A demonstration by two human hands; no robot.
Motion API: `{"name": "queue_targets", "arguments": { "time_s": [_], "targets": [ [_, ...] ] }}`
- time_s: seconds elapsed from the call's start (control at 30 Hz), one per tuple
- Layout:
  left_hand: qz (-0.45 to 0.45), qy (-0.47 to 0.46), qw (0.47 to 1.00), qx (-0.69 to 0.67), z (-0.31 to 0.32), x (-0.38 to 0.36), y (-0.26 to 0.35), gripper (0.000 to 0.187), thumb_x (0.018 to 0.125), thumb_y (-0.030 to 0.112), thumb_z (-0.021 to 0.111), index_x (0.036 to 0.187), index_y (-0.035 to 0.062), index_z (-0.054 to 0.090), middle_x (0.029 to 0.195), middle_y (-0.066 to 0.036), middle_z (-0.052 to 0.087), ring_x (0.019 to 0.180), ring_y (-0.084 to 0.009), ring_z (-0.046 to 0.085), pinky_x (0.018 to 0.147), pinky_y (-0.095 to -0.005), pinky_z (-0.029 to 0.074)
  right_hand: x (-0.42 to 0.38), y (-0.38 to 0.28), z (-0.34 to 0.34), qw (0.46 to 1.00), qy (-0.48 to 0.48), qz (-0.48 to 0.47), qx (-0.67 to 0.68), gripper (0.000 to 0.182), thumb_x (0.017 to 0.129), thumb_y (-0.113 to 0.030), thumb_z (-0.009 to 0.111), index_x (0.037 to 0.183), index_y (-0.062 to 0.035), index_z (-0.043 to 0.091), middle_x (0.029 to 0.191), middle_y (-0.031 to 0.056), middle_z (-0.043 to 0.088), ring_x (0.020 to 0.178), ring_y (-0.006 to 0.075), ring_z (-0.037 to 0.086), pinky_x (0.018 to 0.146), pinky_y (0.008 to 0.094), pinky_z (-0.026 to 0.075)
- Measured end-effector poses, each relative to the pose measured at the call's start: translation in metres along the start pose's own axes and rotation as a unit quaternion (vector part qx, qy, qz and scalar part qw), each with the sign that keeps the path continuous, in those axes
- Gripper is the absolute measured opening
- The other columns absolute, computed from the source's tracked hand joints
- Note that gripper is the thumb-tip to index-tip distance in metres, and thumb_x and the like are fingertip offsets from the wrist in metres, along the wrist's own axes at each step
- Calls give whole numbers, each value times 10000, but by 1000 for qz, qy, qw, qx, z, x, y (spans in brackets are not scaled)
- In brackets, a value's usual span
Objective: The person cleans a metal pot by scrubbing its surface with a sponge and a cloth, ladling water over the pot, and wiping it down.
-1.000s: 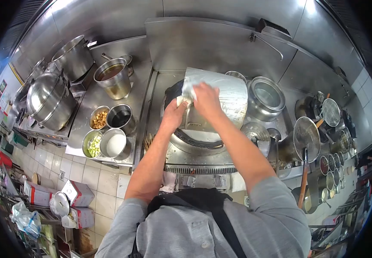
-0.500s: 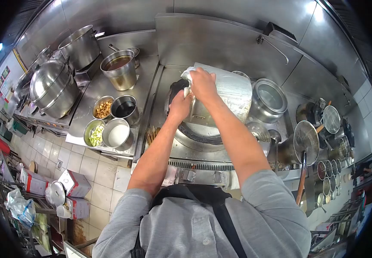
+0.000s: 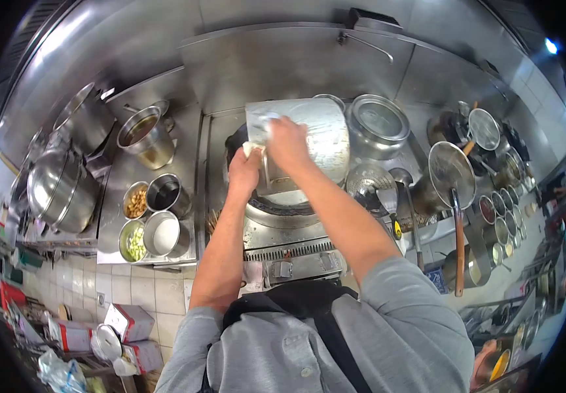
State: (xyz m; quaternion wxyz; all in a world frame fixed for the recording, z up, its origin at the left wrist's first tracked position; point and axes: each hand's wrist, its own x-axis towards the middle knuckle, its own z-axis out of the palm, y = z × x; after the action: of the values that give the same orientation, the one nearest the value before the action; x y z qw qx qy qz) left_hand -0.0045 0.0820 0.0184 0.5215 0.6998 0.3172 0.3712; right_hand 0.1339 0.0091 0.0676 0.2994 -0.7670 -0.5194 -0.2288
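A large metal pot (image 3: 327, 134) lies tilted on its side over the black-rimmed stove ring (image 3: 283, 213). At the pot's near left edge, my left hand (image 3: 245, 171) is closed on a pale cloth (image 3: 251, 149) beside the handle. My right hand (image 3: 287, 147) is over the pot's side, blurred by motion, with a whitish cloth (image 3: 267, 122) under its fingers.
Left of the stove stand a pot of brown liquid (image 3: 158, 147) and several small containers, one with chopped greens (image 3: 136, 243). A lidded pot (image 3: 380, 128), perforated ladle (image 3: 368, 183) and wooden-handled strainer (image 3: 452, 175) are on the right. A faucet (image 3: 368, 44) is behind.
The view has turned, shifting the stove leftward. My right hand has moved from the pot's upper left corner onto its side, and the hands are farther apart.
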Motion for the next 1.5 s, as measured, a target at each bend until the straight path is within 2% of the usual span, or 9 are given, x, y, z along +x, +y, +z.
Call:
{"name": "queue_targets", "arguments": {
  "time_s": [0.2,0.3,0.53,0.77,0.83,0.93,1.07,1.23,1.5],
  "targets": [
    [-32,-26,999,-33,4,-2,7,358,1049,284,613,1233,-17,674,1105,-137,753,1012,-217,687,920,-380,508,-17,91,-31,976,50,203,-56,359,869,-222,716,1183,-47,708,1158,156,705,1041,361,688,895,523,493],
    [-34,-37,997,-53,5,5,18,359,1048,276,613,1241,-21,670,1117,-136,750,1011,-216,686,919,-374,507,-20,2,-16,993,31,80,78,314,825,-100,684,1135,-57,713,1129,176,715,1082,385,684,937,546,491],
    [-34,-54,997,-33,6,-4,18,322,1073,239,582,1256,-4,688,1153,-96,732,1045,-182,667,901,-356,511,-14,110,-46,971,-24,234,-52,303,905,-223,705,1147,-41,688,1189,195,704,1118,354,698,842,535,535],
    [-44,-66,997,-1,2,8,14,383,1047,288,614,1268,-19,674,1149,-156,756,1052,-251,700,948,-384,504,-29,52,2,996,2,86,-21,323,854,-199,709,1154,-78,703,1218,149,688,1101,357,687,874,553,514],
    [-33,-58,998,7,3,6,11,380,1046,281,613,1266,-22,674,1159,-158,755,1059,-254,699,952,-385,502,-14,84,-55,974,-84,171,-125,262,898,-166,685,1139,-72,726,1136,151,723,1017,381,721,866,548,515],
    [-39,-77,996,7,4,4,12,353,1068,244,585,1308,-3,665,1200,-101,728,1064,-179,661,924,-344,500,-2,121,-38,960,39,275,-41,273,916,-150,666,1161,-42,718,1120,175,734,1031,403,729,883,595,508],
    [-38,-85,996,2,4,-5,21,364,1062,254,595,1298,-15,664,1191,-115,731,1068,-202,668,939,-357,497,-34,11,-24,992,-7,114,47,282,911,-194,685,1157,-61,721,1204,178,714,1095,389,705,897,578,510],
    [-31,-81,996,2,5,-5,13,375,1057,269,607,1270,-32,670,1177,-150,750,1071,-233,691,954,-378,498,-6,131,-51,951,-15,308,11,331,936,-300,687,1163,-58,688,1139,165,709,1125,357,685,936,589,502],
    [-43,-72,996,-17,4,-7,20,360,1062,243,605,1297,-23,665,1200,-126,745,1087,-202,672,973,-357,490,-30,53,-13,987,-26,156,-16,334,877,-236,721,1165,-68,710,1160,155,708,1158,340,667,954,607,480]
  ]
}}
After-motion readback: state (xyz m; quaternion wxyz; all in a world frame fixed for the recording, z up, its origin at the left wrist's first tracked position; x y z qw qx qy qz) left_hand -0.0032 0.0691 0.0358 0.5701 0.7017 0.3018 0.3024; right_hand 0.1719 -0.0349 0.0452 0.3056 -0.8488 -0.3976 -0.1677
